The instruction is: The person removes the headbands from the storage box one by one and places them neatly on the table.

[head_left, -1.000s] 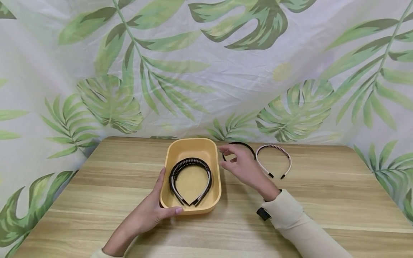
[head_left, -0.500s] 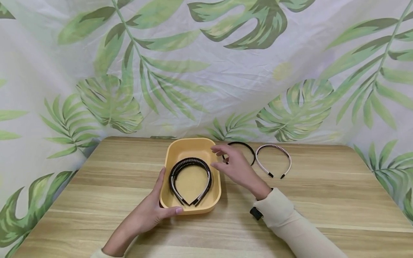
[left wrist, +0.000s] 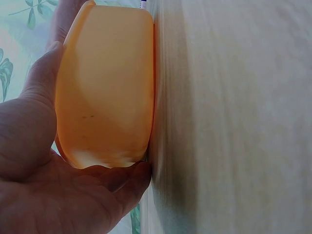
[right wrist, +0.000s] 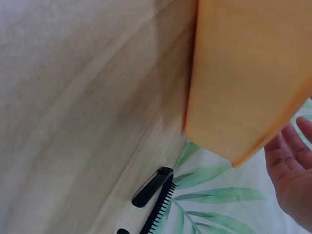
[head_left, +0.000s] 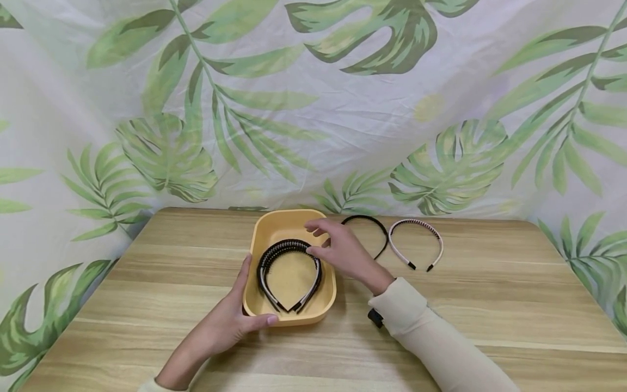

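My left hand (head_left: 225, 321) grips the near left corner of a yellow plastic box (head_left: 289, 220), thumb at the front rim and fingers along the left side. The left wrist view shows the palm (left wrist: 63, 200) against the box's end, down at the table. Inside lie several nested toothed headbands (head_left: 289, 247), black and whitish, ends toward me. Over the right rim hovers my right hand (head_left: 340, 250), fingers loosely bent and apart, nothing seen between them. Its thumb tip overlaps the headbands in the head view. In the right wrist view, its fingers (right wrist: 287, 151) show beyond the box rim.
A black headband (head_left: 386, 238) lies on the wooden table (head_left: 465, 310) right of the box, partly behind my right hand. Beside it is a white headband (head_left: 440, 239) with dark teeth. A leaf-patterned cloth (head_left: 352, 120) hangs behind the table's back edge.
My right hand has moved left, from beside the box to over its right rim, uncovering more of the black headband. The left hand, box and headbands have stayed put.
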`<state>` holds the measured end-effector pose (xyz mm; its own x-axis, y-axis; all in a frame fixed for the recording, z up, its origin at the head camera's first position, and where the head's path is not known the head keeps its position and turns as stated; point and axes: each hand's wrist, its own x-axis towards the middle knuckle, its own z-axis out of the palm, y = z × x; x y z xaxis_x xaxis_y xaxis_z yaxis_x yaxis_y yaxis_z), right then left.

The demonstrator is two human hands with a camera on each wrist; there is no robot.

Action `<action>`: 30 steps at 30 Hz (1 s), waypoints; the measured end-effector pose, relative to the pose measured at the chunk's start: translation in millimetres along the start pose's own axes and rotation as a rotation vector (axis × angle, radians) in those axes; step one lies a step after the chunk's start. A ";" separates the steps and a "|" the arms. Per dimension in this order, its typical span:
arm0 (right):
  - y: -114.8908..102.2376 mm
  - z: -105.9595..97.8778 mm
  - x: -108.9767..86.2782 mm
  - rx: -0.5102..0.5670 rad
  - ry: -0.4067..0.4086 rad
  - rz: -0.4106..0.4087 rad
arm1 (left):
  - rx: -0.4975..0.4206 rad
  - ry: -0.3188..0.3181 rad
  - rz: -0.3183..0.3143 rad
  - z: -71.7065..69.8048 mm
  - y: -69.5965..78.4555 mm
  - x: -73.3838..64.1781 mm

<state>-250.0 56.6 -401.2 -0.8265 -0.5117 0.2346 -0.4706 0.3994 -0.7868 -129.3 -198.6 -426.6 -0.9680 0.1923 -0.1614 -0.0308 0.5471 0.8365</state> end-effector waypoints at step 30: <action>13.7 17.6 34.6 -0.052 -0.143 -0.007 | 0.001 -0.006 -0.007 -0.2 0.6 -0.4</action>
<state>-279.6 31.0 -413.9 -0.7721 -0.6167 0.1534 -0.4951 0.4324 -0.7536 -129.0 -198.5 -426.0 -0.9663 0.1932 -0.1699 -0.0370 0.5490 0.8350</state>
